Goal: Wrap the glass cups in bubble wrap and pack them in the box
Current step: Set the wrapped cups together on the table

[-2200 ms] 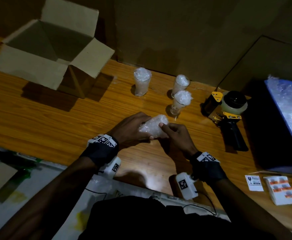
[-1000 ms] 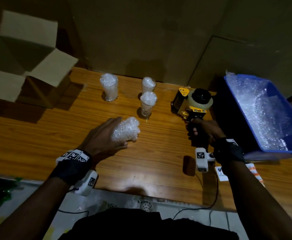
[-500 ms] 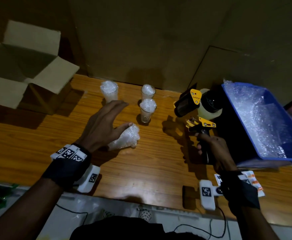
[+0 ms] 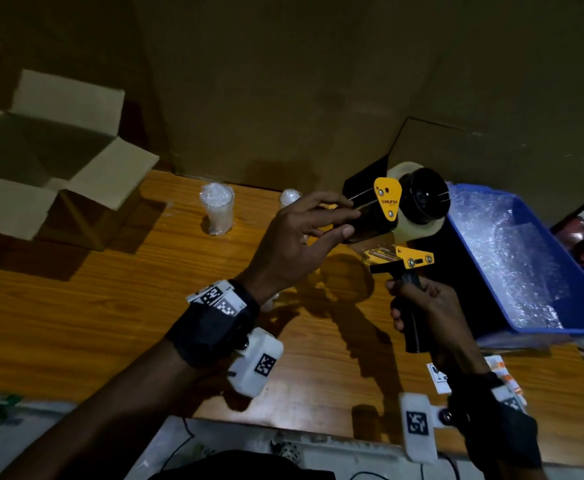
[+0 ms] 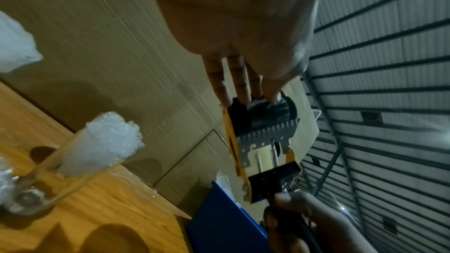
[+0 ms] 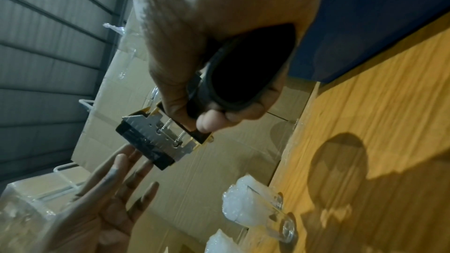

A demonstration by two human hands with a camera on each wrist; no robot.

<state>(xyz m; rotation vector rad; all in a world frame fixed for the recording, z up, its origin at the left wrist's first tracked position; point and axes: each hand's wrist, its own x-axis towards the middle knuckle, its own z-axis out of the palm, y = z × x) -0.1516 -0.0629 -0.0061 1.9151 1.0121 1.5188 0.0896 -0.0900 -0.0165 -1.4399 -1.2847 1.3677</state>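
Observation:
My right hand (image 4: 422, 306) grips the black handle of a yellow and black tape dispenser (image 4: 387, 202) and holds it up over the table. My left hand (image 4: 351, 221) reaches to its front end. Its straight fingers (image 5: 241, 91) touch the black roller above the toothed blade, and they hold nothing. Two glass cups (image 4: 216, 209) (image 4: 290, 197) stuffed with bubble wrap stand at the back of the table; one shows close in the left wrist view as a stuffed cup (image 5: 97, 147). The open cardboard box (image 4: 41, 161) sits at the far left. My left wrist hides the wrapped cup.
A blue bin (image 4: 474, 265) lined with bubble wrap stands at the right. Small label stickers (image 4: 437, 377) lie by the front right edge. Cardboard sheets lean against the wall behind the wooden table (image 4: 110, 306).
My left hand let go of the wrapped cup on the table and rose to the dispenser's front. My right hand lifted the dispenser off the table and tilted it toward me.

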